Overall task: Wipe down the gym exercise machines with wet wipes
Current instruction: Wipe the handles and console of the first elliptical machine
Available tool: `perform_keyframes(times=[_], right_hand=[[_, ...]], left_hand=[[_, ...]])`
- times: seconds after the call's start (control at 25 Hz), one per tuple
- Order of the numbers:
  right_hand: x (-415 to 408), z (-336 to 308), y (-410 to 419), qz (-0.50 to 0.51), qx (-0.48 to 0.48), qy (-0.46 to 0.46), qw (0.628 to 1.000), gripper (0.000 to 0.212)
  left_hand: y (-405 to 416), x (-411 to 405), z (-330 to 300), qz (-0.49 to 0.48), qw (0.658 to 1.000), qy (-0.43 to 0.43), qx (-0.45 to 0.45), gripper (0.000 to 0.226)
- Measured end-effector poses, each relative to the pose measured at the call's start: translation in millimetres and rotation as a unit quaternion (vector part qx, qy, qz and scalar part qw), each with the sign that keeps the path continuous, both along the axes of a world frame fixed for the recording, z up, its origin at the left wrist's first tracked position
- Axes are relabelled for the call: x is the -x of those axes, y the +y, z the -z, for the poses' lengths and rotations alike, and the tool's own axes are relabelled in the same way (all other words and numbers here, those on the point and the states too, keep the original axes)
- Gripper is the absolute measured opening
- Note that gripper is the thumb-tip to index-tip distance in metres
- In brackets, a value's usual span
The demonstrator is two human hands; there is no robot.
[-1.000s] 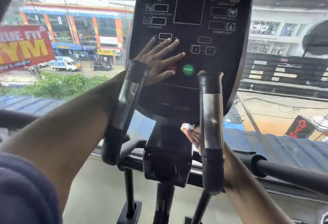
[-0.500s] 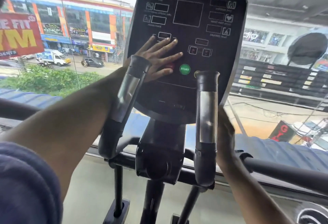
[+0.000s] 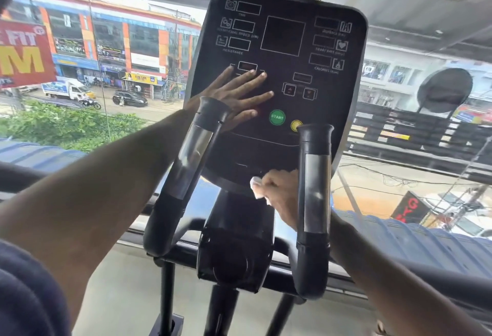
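Wipe [image 3: 256,187] first: we have it bunched in our right hand [image 3: 279,191], fingers curled round it, pressed to the lower edge of the console [image 3: 282,74] between the two grips. It looks soft, light and limp, so we judge it will fold and slide under the fingers unless we keep it wadded in the palm; a damp sheet like this probably tears if dragged over a sharp edge. Best hold is the one we have, a fistful with a little showing at the front.

Our left hand [image 3: 237,95] lies flat on the console face, fingers spread and straight, holding nothing; it seems to steady the panel. The console itself looks rigid and smooth, and its buttons may register a firm press.

Counting: one wipe, one console, two upright grips, left grip [image 3: 194,149] and right grip [image 3: 315,183], one green start button [image 3: 277,117], one yellow button [image 3: 295,125] partly hidden.
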State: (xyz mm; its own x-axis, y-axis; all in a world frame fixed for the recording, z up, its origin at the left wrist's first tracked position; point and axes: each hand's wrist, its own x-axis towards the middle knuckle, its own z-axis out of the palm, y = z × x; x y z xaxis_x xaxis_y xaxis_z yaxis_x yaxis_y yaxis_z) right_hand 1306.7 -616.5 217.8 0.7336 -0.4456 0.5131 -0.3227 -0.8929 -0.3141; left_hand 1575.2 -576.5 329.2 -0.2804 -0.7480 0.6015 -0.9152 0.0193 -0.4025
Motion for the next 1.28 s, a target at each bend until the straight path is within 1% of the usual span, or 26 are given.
perform_keyframes(times=[0.04,0.08,0.12,0.16,0.24,0.28,0.32,0.36,0.4,0.44,0.48,0.52,0.56,0.64,0.68,0.72,0.76,0.8,0.84,0.88,0.92,0.96,1.04,1.12,1.2,1.28], right_hand=[[-0.1,26.5,-41.3,0.02,-0.076,-0.031,0.996,0.041],[7.4,57.4,-94.8,0.029,-0.143,-0.006,0.989,0.035],[10.9,80.4,-137.7,0.043,-0.156,-0.009,0.987,0.033],[3.8,69.2,-149.7,0.076,-0.166,-0.044,0.982,0.034],[-16.8,29.0,-88.3,0.049,-0.183,-0.048,0.981,0.023],[-24.6,-10.5,-27.0,-0.007,-0.18,-0.074,0.981,0.022],[-29.5,-41.3,22.5,-0.032,-0.172,-0.088,0.981,0.017],[-33.2,-40.7,37.4,-0.085,-0.151,-0.089,0.981,0.015],[-33.1,-32.1,26.6,-0.087,-0.102,-0.071,0.988,0.021],[-29.6,-20.6,5.1,-0.074,-0.095,-0.048,0.992,0.033],[-30.3,-18.3,-9.5,-0.054,-0.102,-0.092,0.989,0.046],[-36.1,-21.8,-25.3,-0.007,-0.112,-0.099,0.989,0.052],[-44.4,-27.0,-27.5,0.01,-0.078,-0.128,0.989,0.048],[-57.3,-42.3,-1.2,-0.037,0.024,-0.114,0.993,0.028],[-64.2,-43.8,16.0,-0.057,0.115,-0.109,0.986,0.024],[-66.1,-37.6,23.8,-0.084,0.175,-0.072,0.978,0.024],[-62.0,-32.5,25.6,-0.097,0.201,-0.037,0.974,0.026],[-59.0,-27.7,21.1,-0.092,0.176,-0.048,0.979,0.033],[-56.1,-23.8,18.5,-0.069,0.132,-0.08,0.986,0.047],[-56.4,-23.5,13.0,-0.039,0.103,-0.087,0.99,0.06],[-62.2,-30.1,8.1,-0.024,0.1,-0.074,0.992,0.065],[-69.7,-38.1,8.1,-0.027,0.121,-0.048,0.991,0.062],[-85.3,-52.3,23.8,-0.069,0.156,-0.016,0.985,0.044],[-85.1,-54.9,37.2,-0.119,0.122,0.055,0.984,0.025],[-69.1,-53.7,46.8,-0.139,0.139,0.058,0.979,0.013],[-58.2,-53.5,40.2,-0.077,0.054,0.006,0.996,0.007]], left_hand=[[-1.0,-1.6,-0.7,0.003,1.0,0.002,-0.008,0.066],[-1.6,-2.9,0.0,0.003,1.0,-0.002,-0.004,0.065],[-1.9,-3.9,1.4,-0.005,1.0,-0.003,0.001,0.064],[-2.1,-3.3,1.2,-0.01,1.0,-0.005,0.005,0.063],[1.1,2.4,-3.0,-0.022,1.0,-0.006,-0.009,0.064],[2.6,4.0,-4.7,-0.032,0.999,-0.011,-0.018,0.065],[4.4,4.3,-5.2,-0.042,0.999,-0.02,-0.02,0.065],[6.9,3.2,-8.3,-0.051,0.998,-0.033,-0.019,0.065],[7.5,-0.4,-14.7,-0.051,0.997,-0.061,-0.015,0.065],[5.2,-5.6,-24.2,-0.037,0.995,-0.094,-0.016,0.065],[1.0,-10.3,-35.8,-0.026,0.991,-0.128,-0.016,0.066],[-4.1,-13.7,-48.4,-0.022,0.987,-0.156,-0.014,0.067],[-11.2,-15.2,-60.1,-0.018,0.984,-0.174,-0.016,0.068],[-26.7,-16.5,-74.6,-0.007,0.982,-0.187,-0.03,0.069],[-31.8,-18.8,-75.4,0.001,0.983,-0.178,-0.036,0.069],[-36.4,-23.0,-74.1,0.01,0.985,-0.166,-0.042,0.07],[-39.6,-27.9,-73.2,0.018,0.986,-0.158,-0.046,0.071],[-40.3,-32.0,-72.9,0.026,0.986,-0.156,-0.049,0.071],[-39.2,-33.5,-72.7,0.028,0.986,-0.156,-0.052,0.072],[-38.0,-32.7,-72.2,0.025,0.986,-0.154,-0.05,0.072],[-37.5,-31.1,-72.5,0.021,0.987,-0.152,-0.051,0.073],[-37.8,-29.4,-73.6,0.022,0.987,-0.148,-0.056,0.073],[-36.4,-27.9,-75.1,0.023,0.987,-0.147,-0.063,0.073],[-34.9,-26.6,-74.2,0.021,0.987,-0.144,-0.066,0.073],[-36.0,-25.8,-74.8,0.02,0.987,-0.142,-0.066,0.073],[-36.2,-26.0,-75.1,0.016,0.987,-0.143,-0.064,0.072]])
